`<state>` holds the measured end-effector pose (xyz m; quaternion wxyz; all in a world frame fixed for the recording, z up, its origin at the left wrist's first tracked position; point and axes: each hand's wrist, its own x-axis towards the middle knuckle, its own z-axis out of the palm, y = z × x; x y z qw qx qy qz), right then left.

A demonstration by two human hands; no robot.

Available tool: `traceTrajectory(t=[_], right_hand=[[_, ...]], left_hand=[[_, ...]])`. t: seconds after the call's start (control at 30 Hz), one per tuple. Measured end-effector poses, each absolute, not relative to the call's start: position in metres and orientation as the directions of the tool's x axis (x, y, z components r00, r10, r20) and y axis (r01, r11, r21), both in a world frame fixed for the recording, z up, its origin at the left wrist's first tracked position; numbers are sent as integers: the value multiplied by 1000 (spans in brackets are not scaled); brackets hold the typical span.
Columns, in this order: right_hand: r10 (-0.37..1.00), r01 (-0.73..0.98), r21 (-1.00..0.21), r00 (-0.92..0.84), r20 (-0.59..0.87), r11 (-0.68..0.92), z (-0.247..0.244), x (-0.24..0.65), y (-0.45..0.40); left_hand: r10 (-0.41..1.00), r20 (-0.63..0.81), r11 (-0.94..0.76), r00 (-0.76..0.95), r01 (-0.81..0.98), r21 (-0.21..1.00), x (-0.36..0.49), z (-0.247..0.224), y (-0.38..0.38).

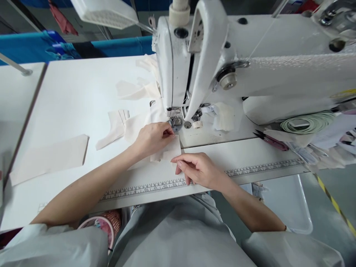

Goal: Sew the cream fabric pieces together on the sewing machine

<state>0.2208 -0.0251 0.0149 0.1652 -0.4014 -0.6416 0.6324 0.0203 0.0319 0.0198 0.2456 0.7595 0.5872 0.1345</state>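
A small cream fabric piece (pixel 172 147) lies in front of the sewing machine's needle area (pixel 176 121). My left hand (pixel 154 138) is closed on its upper edge, thumb and fingertips pinched together just before the needle plate. My right hand (pixel 198 170) is beside the fabric's near right corner, fingers loosely bent and apart, index fingertip at or very near the edge; I cannot tell whether it touches. More cream fabric (pixel 137 124) stretches left from beneath the machine head, partly hidden by my left hand. The white sewing machine (pixel 178 66) stands over the work.
Cut cream pieces (pixel 52 157) lie on the white table at left. A printed ruler (pixel 150 188) runs along the front edge. At right are thread snips (pixel 271 141), a coil of pale green cord (pixel 307 123) and scraps. A pink basket (pixel 112 222) stands below.
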Motion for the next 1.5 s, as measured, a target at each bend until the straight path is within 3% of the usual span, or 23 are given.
traceTrajectory(t=[0.1,0.2,0.3,0.47,0.63,1.03,1.3,1.37,1.43,1.5], right_hand=[[703,384,-921,-636,-317,-67,22,224,-26],[737,485,-861,-637,-227,154,28,228,-24],[815,633,-627,-579,6,454,28,229,-19],[780,766,-149,-605,161,625,20,220,-8],[737,751,33,-655,163,660,16,212,-7],[698,702,127,-711,82,700,15,202,2],[660,666,62,-746,94,744,15,205,12],[646,651,23,-756,101,759,14,210,16],[636,639,-16,-763,113,769,14,213,19],[631,631,-49,-766,125,775,13,216,21]], left_hand=[[961,-93,-176,260,837,517,22,22,31],[962,-106,-163,252,841,516,23,22,30],[963,-101,-164,249,844,510,23,22,30],[960,-125,-156,250,851,502,23,23,31],[958,-156,-140,239,870,473,24,23,32],[946,-206,-170,251,922,347,-2,37,29],[939,-302,-120,166,979,165,-52,56,13],[966,-217,-132,143,989,65,-57,59,2],[988,-36,-154,153,987,-32,-57,58,-11],[962,144,-228,234,972,-56,-51,54,-23]])
